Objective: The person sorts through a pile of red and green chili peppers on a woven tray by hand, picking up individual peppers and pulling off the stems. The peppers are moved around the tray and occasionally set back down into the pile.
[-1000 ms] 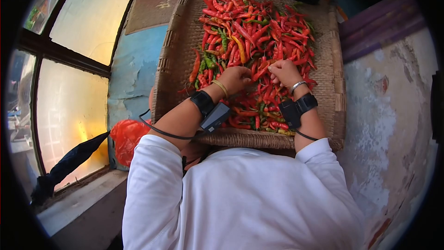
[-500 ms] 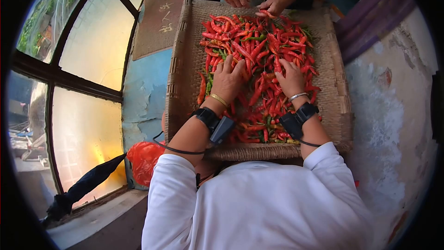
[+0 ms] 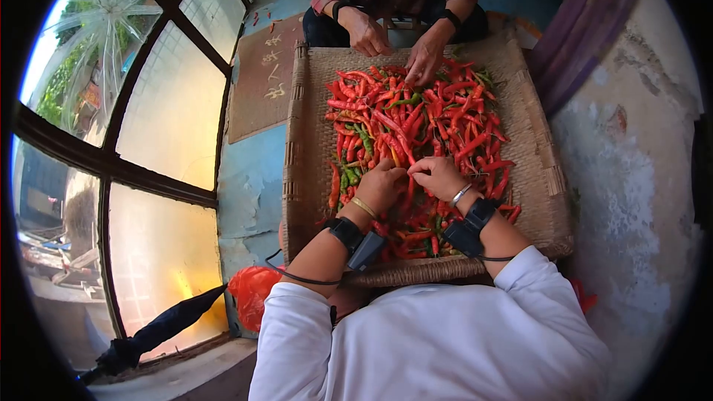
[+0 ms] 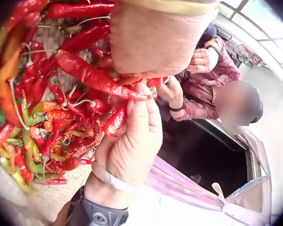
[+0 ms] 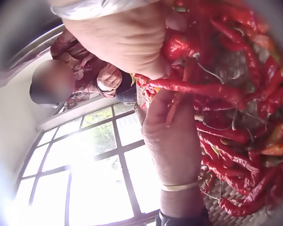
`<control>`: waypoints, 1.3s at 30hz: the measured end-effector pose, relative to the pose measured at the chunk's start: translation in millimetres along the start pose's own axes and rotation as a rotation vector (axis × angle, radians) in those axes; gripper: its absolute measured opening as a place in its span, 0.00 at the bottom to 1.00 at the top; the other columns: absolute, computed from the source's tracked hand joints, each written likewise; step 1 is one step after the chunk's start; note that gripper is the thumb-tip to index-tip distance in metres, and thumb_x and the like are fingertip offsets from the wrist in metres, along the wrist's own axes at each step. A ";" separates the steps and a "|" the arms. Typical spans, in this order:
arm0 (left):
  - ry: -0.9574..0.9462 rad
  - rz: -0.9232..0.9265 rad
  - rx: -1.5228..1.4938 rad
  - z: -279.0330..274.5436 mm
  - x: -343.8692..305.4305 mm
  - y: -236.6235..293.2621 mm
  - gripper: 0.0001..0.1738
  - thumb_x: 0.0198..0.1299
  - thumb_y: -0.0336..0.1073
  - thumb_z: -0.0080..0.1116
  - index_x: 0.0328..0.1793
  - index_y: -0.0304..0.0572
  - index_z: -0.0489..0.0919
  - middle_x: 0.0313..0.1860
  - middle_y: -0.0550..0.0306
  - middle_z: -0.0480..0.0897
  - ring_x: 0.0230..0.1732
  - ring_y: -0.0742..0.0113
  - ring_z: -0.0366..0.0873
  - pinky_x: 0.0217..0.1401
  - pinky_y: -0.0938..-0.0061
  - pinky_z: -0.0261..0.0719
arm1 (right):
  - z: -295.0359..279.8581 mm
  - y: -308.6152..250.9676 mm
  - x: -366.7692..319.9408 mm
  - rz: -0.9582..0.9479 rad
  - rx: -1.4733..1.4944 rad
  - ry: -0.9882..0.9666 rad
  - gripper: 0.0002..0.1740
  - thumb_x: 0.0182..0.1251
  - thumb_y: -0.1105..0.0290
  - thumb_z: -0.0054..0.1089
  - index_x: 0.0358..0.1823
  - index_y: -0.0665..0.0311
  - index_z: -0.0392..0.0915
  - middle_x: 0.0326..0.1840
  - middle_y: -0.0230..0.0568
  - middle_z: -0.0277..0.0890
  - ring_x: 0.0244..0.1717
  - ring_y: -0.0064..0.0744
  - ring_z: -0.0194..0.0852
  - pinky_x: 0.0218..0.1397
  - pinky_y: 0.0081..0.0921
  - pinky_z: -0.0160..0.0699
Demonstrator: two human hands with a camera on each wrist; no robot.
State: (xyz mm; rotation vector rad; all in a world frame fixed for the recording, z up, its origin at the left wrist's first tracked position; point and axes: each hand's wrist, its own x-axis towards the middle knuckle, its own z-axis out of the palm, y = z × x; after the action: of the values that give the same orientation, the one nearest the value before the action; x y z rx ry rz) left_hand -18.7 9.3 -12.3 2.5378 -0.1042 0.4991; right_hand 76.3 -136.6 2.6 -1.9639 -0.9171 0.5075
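Red chili peppers [image 3: 386, 122], with some green and orange ones, lie heaped on a woven tray [image 3: 312, 89]. My left hand [image 3: 379, 186] and right hand [image 3: 440, 177] meet over the near half of the heap, fingertips close together. In the left wrist view, my right thumb and fingers pinch the tip of a long red chili [image 4: 94, 80]; a shorter red chili [image 4: 115, 121] sits against that palm. In the right wrist view, my left fingers curl at a thin red chili [image 5: 173, 110]. My own hands partly hide the fingertips.
Across the tray sits another person, whose hands [image 3: 423, 56] reach to the heap's far end. Paned windows [image 3: 163, 104] and a dark folded umbrella [image 3: 160, 327] are at left, near a red plastic bag [image 3: 252, 293]. A peeling wall [image 3: 624, 200] runs along the right.
Half a second ago my hands were apart with fingers spread on the chilies; now they have come together, gripping. The head view has tilted up. The other person's hand has moved further over the heap.
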 end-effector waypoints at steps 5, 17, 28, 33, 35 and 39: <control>-0.206 -0.193 0.006 -17.0 4.1 20.7 0.13 0.44 0.36 0.59 0.38 0.43 0.76 0.34 0.51 0.75 0.34 0.52 0.76 0.35 0.63 0.74 | -2.7 -12.8 0.1 0.127 0.424 -0.063 0.06 0.53 0.73 0.53 0.32 0.65 0.76 0.24 0.34 0.75 0.28 0.22 0.73 0.31 0.20 0.71; -0.324 -0.188 0.144 -34.1 6.7 14.9 0.10 0.46 0.38 0.55 0.34 0.43 0.77 0.26 0.50 0.78 0.32 0.52 0.76 0.35 0.64 0.74 | -18.4 -8.8 -6.8 0.407 1.270 -0.378 0.14 0.61 0.63 0.48 0.39 0.66 0.73 0.25 0.39 0.74 0.22 0.23 0.72 0.21 0.20 0.69; -0.388 -0.387 0.253 -42.9 11.7 -2.8 0.13 0.49 0.46 0.52 0.34 0.47 0.78 0.31 0.50 0.79 0.36 0.52 0.76 0.38 0.61 0.74 | -54.0 -15.9 11.6 0.108 1.393 0.403 0.26 0.62 0.64 0.49 0.59 0.63 0.57 0.42 0.38 0.71 0.36 0.25 0.75 0.25 0.19 0.73; -0.293 -0.504 0.137 -20.6 28.1 -11.3 0.18 0.51 0.50 0.52 0.30 0.42 0.78 0.28 0.48 0.79 0.34 0.51 0.77 0.36 0.61 0.74 | -28.2 13.3 15.9 0.304 1.007 0.145 0.21 0.62 0.65 0.48 0.55 0.66 0.63 0.36 0.36 0.73 0.30 0.21 0.74 0.21 0.15 0.71; -0.245 -0.501 0.114 -11.1 25.2 -6.3 0.18 0.51 0.50 0.52 0.29 0.41 0.78 0.25 0.48 0.78 0.31 0.52 0.77 0.34 0.62 0.74 | -12.9 3.8 14.7 0.350 0.754 0.047 0.18 0.60 0.66 0.49 0.50 0.67 0.69 0.32 0.33 0.73 0.27 0.19 0.72 0.20 0.15 0.70; -0.134 -0.456 0.089 5.8 14.3 -9.3 0.17 0.49 0.48 0.56 0.28 0.40 0.77 0.21 0.48 0.77 0.26 0.50 0.76 0.30 0.63 0.73 | 11.2 3.1 10.7 0.388 0.420 -0.062 0.19 0.58 0.65 0.50 0.49 0.65 0.70 0.30 0.31 0.72 0.23 0.16 0.66 0.19 0.15 0.69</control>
State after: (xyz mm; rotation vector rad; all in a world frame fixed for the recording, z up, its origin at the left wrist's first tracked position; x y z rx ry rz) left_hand -1.9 14.5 -16.1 2.5659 0.4472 0.1557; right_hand 77.2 -123.3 -5.9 -1.7416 -0.4145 0.9082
